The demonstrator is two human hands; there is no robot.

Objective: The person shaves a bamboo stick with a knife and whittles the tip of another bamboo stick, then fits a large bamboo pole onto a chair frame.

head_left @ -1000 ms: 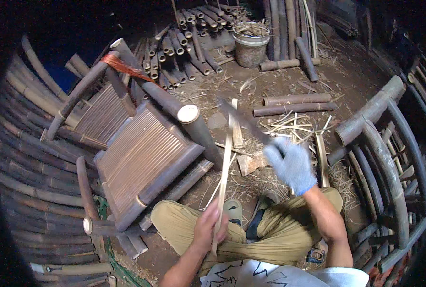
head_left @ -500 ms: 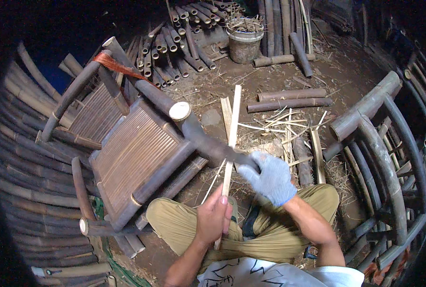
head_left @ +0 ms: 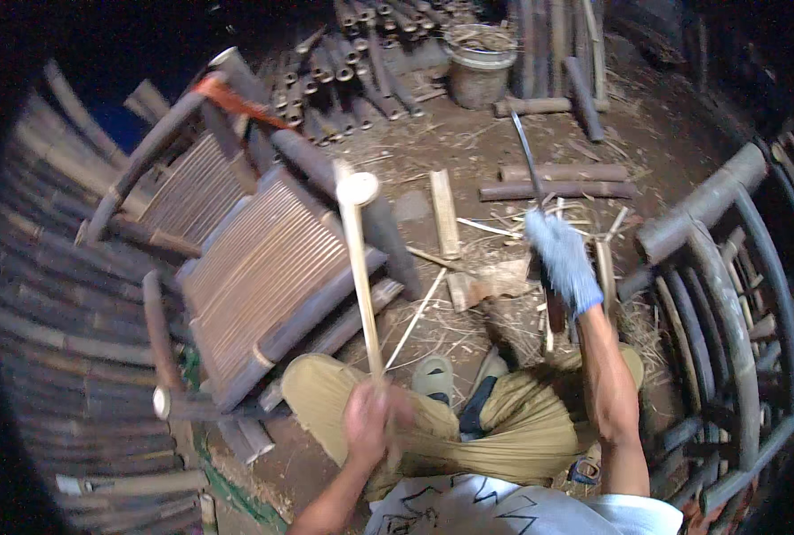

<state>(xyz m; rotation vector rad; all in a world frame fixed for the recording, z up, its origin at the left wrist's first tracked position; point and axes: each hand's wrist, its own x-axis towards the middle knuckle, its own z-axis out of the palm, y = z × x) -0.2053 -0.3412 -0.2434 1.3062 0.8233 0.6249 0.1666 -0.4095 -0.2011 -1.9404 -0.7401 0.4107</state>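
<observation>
My left hand [head_left: 372, 417], bare, grips the lower end of a long pale bamboo slat [head_left: 360, 267] that stands upright and leans slightly left in front of my knees. My right hand [head_left: 562, 260] wears a blue-grey glove and holds a long dark blade [head_left: 528, 160] raised to the right of the slat, its tip pointing up and away. The blade is apart from the slat. I sit cross-legged in khaki trousers on an earthen floor.
A bamboo chair [head_left: 254, 267] lies tipped at my left. A second curved bamboo frame [head_left: 727, 294] stands at the right. Cut bamboo poles [head_left: 557, 190], a flat split piece [head_left: 443, 212], a bucket [head_left: 479, 67] and stacked tubes [head_left: 343, 62] lie ahead among shavings.
The blade has lifted off the slat and swung up to the right. The slat has shifted left and stands more upright in my left hand.
</observation>
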